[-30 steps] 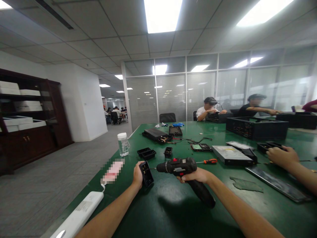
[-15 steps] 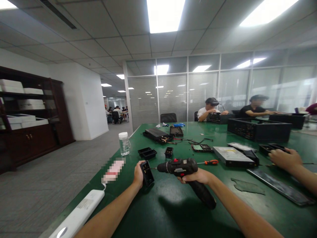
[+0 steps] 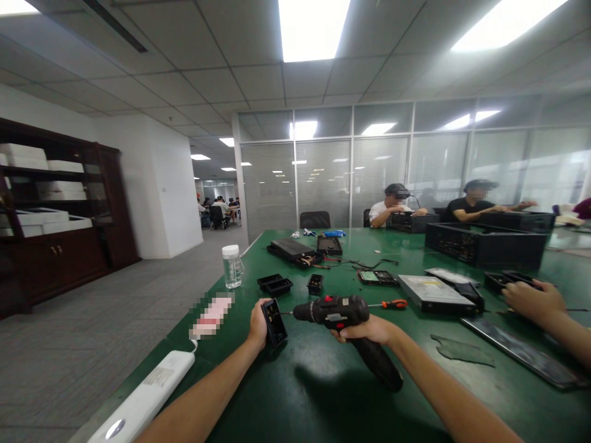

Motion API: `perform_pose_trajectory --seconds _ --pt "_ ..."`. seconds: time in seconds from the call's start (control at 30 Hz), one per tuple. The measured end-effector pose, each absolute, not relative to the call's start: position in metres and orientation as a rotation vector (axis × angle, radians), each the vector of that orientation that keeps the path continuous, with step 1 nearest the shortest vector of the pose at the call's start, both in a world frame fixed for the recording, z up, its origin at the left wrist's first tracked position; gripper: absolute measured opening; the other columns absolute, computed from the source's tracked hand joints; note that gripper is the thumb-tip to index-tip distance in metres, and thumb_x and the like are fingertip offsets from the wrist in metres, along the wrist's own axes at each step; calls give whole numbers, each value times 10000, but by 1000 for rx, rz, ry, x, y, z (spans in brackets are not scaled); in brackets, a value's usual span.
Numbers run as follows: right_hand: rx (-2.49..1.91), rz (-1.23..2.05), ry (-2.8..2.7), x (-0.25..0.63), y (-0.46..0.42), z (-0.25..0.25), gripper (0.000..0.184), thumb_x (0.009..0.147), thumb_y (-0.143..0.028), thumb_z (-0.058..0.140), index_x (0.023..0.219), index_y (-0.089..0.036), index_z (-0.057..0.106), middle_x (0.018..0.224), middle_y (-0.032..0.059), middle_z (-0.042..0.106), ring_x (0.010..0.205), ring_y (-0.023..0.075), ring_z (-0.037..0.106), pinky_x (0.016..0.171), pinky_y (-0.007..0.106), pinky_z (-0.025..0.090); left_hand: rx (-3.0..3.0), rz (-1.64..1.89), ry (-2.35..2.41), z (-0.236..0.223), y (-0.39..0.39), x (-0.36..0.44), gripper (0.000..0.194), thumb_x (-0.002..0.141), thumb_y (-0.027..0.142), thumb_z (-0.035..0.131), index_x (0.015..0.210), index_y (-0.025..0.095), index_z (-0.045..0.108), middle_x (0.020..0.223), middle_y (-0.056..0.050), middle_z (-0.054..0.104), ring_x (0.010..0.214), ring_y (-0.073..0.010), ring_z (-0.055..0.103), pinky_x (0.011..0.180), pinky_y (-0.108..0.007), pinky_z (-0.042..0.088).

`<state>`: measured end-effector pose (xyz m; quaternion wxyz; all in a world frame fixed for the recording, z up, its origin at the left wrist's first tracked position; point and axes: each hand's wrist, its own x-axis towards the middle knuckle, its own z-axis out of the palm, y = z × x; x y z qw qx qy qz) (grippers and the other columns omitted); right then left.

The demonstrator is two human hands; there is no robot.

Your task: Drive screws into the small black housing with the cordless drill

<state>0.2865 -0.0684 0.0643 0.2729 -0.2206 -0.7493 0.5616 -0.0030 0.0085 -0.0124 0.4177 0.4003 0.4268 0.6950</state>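
Head view, item: your left hand (image 3: 257,324) clamps a small black housing (image 3: 274,323) upright on the bench (image 3: 323,394), right hand (image 3: 367,328) grips the drill (image 3: 333,309), bit apparently at it; a slip could gouge your fingers.

No legible text anywhere. Label on power strip (image 3: 148,394) at 7 o'clock and sticker on drive (image 3: 431,289) at 2 o'clock: too blurred.
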Motion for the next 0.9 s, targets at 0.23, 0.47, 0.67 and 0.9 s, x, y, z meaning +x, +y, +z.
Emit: perform_pose_trajectory --seconds 0.23,0.47,0.67,0.9 --pt "-575 1505 -2021 287 -67 63 317 709 -351 704 879 -100 612 762 30 538 710 131 508 732 286 437 993 1741 1076 -13 9 -2 372 695 505 482 772 178 642 619 0 592 560 -159 543 565 -282 433" --pt "-583 1493 -2057 288 -64 61 315 730 -358 691 895 -101 613 764 34 544 713 132 507 737 283 436 1001 1735 1068 -13 10 -3 344 697 482 474 769 188 637 641 6 598 584 -162 552 581 -283 435" --pt "-544 1498 -2029 287 -65 61 335 723 -354 694 932 -105 613 766 30 537 701 129 499 721 286 439 1005 1737 1064 -15 11 -4 345 687 491 477 769 196 635 645 12 598 583 -161 551 592 -287 437" --pt "-550 1506 -2035 287 -66 62 318 729 -345 693 917 -101 615 765 31 540 704 130 503 730 294 437 997 1745 1048 -15 12 -4 348 697 486 487 769 183 642 634 5 601 581 -161 557 587 -285 442"
